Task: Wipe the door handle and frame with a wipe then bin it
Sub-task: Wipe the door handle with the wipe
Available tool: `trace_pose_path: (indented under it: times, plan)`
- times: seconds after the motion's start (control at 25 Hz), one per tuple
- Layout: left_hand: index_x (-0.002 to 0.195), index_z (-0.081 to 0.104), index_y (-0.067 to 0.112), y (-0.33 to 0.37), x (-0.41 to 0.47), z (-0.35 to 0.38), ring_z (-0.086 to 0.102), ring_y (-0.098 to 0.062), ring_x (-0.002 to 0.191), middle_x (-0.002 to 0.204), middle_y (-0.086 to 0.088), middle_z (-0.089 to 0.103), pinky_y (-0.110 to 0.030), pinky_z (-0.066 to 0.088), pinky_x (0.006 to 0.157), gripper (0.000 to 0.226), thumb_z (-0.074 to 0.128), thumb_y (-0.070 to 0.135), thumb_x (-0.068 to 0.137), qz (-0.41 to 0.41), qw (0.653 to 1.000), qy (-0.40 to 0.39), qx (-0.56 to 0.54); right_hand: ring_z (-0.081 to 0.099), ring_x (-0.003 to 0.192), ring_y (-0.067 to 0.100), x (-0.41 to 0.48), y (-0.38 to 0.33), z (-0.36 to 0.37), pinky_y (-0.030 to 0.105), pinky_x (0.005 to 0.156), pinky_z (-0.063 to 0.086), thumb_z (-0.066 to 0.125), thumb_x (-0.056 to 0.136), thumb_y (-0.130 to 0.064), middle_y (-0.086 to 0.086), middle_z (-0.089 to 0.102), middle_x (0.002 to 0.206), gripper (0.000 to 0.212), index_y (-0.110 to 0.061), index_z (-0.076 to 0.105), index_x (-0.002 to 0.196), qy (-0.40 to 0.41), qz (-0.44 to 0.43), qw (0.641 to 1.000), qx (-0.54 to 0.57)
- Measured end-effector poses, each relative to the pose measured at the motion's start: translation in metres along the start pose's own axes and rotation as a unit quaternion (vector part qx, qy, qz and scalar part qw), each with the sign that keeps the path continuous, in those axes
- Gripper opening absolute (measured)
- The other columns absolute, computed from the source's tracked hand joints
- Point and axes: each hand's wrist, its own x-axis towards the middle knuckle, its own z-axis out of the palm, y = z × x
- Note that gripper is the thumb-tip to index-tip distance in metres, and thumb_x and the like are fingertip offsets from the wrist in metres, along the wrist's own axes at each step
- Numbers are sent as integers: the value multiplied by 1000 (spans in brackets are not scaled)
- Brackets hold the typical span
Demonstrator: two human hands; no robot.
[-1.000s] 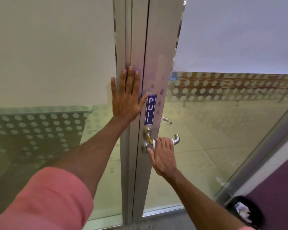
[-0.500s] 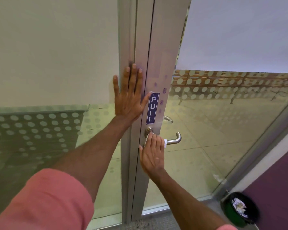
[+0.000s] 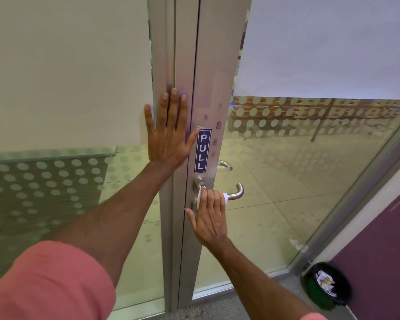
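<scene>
**Glazed partition, tiled floor beyond**

Frosted film [image 3: 67,65] covers the upper part of the left glass panel [image 3: 44,192]; below it, a band of frosted dots. The right glass panel [image 3: 310,181] has the same layout: opaque film up top, dot rows under it, clear glass lower down. Pale tiled floor [image 3: 275,204] shows through the glass. Wood-slat furniture [image 3: 310,107] sits behind the dot band, detail unclear. A purple wall [image 3: 383,250] fills the lower right. Grey carpet [image 3: 217,306] runs along the bottom edge. Light is even and diffuse.
</scene>
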Motion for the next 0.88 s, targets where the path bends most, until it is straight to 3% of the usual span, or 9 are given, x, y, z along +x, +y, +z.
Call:
trace_pose_path:
  times: [0.12,0.28,0.48,0.64,0.76,0.88]
  plan:
    - [153,24,9,-1,0,0,18,-29,145,157,-16,30,-52,1,116,78,27,65,99,-1,1000,1,-1,41,115,28,0,16,1,43,111,28,29,96,-52,12,45,125,65,-3,41,137,10,-51,999,16]
    - [153,23,9,0,-1,2,20,-29,145,157,-15,30,-53,4,116,79,28,66,99,-3,1000,4,13,54,106,27,7,78,-7,40,106,36,26,100,-38,8,58,116,45,-10,51,125,27,-108,993,51]
    - [153,23,10,0,-1,3,23,-30,145,157,-15,30,-55,9,116,79,28,67,99,-6,1000,0,21,58,95,24,15,61,-3,36,101,37,35,99,-25,5,66,101,33,-10,64,106,62,-2,995,79]
    - [154,21,9,0,-1,4,17,-30,145,157,-16,29,-52,1,116,79,30,66,99,-6,1000,4,15,53,100,21,10,16,3,33,100,32,39,97,-24,4,63,103,28,-13,60,112,57,30,991,114]
    - [154,20,10,-1,-1,4,15,-31,146,157,-17,27,-52,0,116,78,31,64,99,-4,1000,4,10,52,106,21,7,39,-1,35,104,32,37,98,-23,4,62,111,31,-12,56,120,50,-48,990,123]
    - [154,17,10,-1,0,2,14,-31,146,158,-18,26,-54,2,116,76,29,63,100,-4,1000,-1,3,55,105,22,11,85,-11,33,106,34,36,99,-19,5,64,109,30,-10,61,114,52,-83,985,139]
